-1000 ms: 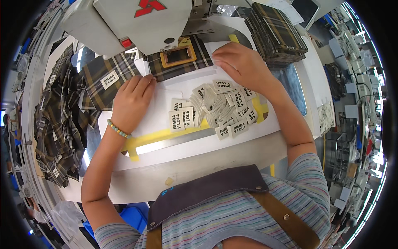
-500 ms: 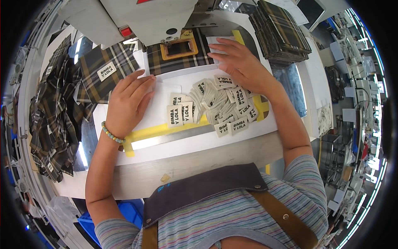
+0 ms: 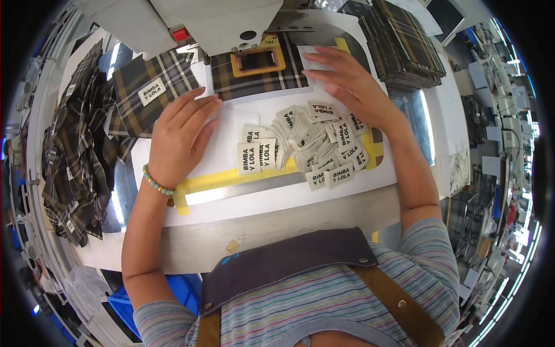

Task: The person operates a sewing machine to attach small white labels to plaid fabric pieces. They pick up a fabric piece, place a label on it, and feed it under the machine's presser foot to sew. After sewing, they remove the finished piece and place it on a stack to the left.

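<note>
A dark plaid fabric piece (image 3: 231, 85) lies under the yellow-orange frame (image 3: 258, 73) of a sewing machine (image 3: 225, 20). My left hand (image 3: 182, 130) rests palm down at the near left corner of this piece, fingers stretched out and holding nothing. At the piece's right edge, my right hand (image 3: 355, 89) is open, fingers apart, with its fingertips at or just above a white strip beside the fabric. Between my forearms, a heap of small white printed labels (image 3: 303, 141) lies on the white work surface (image 3: 219, 153).
Left of the machine lies another plaid piece (image 3: 130, 87) bearing a white label (image 3: 151, 92). Beyond it hangs a crumpled pile of plaid pieces (image 3: 75, 156). A neat stack of plaid fabric (image 3: 407, 43) stands at far right. Yellow tape (image 3: 225, 176) borders the surface; a blue bin (image 3: 185, 289) sits below.
The whole view has shifted slightly, so the machine and table sit a little further right. Both hands keep nearly the same places beside the fabric.
</note>
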A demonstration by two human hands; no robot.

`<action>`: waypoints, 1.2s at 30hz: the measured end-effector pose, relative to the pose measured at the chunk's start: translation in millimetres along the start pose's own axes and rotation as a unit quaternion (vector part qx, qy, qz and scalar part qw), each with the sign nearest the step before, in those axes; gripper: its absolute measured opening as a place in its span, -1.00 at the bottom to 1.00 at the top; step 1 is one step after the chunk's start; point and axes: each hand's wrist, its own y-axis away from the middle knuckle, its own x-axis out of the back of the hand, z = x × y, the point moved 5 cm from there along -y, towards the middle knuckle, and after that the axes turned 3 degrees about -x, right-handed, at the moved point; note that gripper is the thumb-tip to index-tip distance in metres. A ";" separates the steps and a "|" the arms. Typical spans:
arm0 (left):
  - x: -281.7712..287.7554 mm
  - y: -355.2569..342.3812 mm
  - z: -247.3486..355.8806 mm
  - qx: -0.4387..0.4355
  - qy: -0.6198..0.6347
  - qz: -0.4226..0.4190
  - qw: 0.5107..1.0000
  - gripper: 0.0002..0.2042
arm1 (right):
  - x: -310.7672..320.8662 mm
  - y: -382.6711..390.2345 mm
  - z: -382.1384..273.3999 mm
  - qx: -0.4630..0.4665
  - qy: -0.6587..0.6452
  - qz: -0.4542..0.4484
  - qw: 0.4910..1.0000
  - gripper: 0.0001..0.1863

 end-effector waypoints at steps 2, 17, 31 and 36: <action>4.5 1.6 -2.7 0.015 -0.001 0.016 1.000 -0.67 | 1.2 0.3 2.4 -0.003 -0.012 -0.001 1.000 -0.61; -6.3 3.0 -4.2 -0.005 -0.004 -0.053 0.999 -0.54 | -6.8 1.6 10.1 0.017 -0.012 -0.038 0.999 -0.63; -2.8 2.5 -5.8 -0.002 0.016 -0.045 0.999 -0.58 | 2.7 -5.6 -0.8 0.017 -0.016 -0.001 1.000 -0.64; -0.6 -0.1 -6.9 0.022 0.052 -0.004 0.998 -0.65 | 39.7 -18.3 -42.6 0.052 -0.025 0.051 0.997 -0.72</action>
